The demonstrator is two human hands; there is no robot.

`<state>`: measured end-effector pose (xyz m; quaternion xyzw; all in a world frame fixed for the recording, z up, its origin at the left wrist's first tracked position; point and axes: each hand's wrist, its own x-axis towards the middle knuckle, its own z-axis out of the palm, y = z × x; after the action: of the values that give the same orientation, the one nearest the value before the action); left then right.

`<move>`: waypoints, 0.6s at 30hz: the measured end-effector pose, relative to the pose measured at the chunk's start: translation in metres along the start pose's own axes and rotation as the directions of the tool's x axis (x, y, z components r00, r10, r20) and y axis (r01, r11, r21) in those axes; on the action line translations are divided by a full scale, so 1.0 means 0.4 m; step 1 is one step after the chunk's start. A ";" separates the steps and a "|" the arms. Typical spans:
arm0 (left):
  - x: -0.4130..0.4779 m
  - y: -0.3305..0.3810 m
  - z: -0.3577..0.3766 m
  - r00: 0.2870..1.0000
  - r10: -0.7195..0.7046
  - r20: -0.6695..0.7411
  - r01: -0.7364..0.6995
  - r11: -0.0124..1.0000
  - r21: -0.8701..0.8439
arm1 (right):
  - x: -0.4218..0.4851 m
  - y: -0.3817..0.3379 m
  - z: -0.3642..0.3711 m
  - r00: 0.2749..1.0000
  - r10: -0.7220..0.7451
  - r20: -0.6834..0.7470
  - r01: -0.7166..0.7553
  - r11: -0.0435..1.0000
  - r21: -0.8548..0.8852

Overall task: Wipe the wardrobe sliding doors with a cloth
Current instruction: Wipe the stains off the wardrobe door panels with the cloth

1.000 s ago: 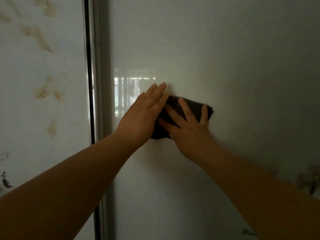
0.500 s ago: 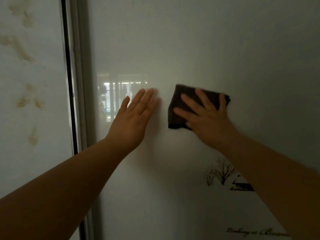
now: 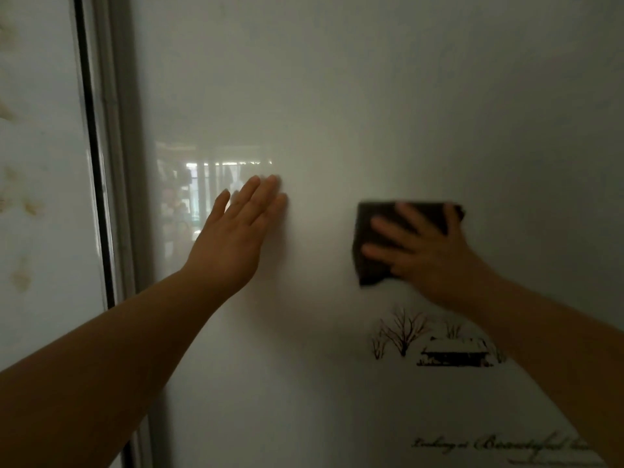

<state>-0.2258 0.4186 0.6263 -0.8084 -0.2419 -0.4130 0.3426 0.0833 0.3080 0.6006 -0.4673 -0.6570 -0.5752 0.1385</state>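
A glossy white sliding door fills most of the view. My right hand lies flat with fingers spread on a dark folded cloth, pressing it against the door at mid height. My left hand rests flat on the same door to the left of the cloth, fingers together, with nothing in it. A clear gap of door separates the two hands. Part of the cloth is hidden under my right palm.
A grey vertical frame edge and a dark gap divide this door from a second white panel at the left, which bears brownish stains. Below the cloth, the door carries a printed tree-and-house picture and cursive lettering.
My right hand has slid the cloth to the right across the door, away from my left hand, which it touched a second ago. The view has shifted so the printed picture shows.
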 end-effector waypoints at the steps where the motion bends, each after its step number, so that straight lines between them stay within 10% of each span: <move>1: 0.001 0.001 0.001 1.000 -0.001 0.001 0.001 1.000 -0.001 | 0.023 0.028 -0.012 0.995 0.101 -0.025 -0.101 0.995 -0.007; 5: 0.016 0.020 0.013 1.000 0.020 0.012 -0.020 1.000 -0.006 | 0.099 -0.020 -0.012 0.915 0.402 -0.043 -0.397 0.914 0.088; 13: 0.052 0.072 0.023 0.998 0.068 0.005 -0.068 0.998 0.009 | -0.089 -0.055 0.028 0.995 -0.090 0.038 0.089 0.995 0.033; 18: 0.056 0.068 0.011 0.998 0.055 0.008 -0.055 0.998 0.017 | -0.065 0.130 -0.030 0.989 0.149 0.005 -0.149 0.989 -0.009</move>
<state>-0.1930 0.4066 0.6335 -0.8133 -0.2242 -0.3983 0.3599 0.1328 0.2805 0.6181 -0.5172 -0.6181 -0.5649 0.1773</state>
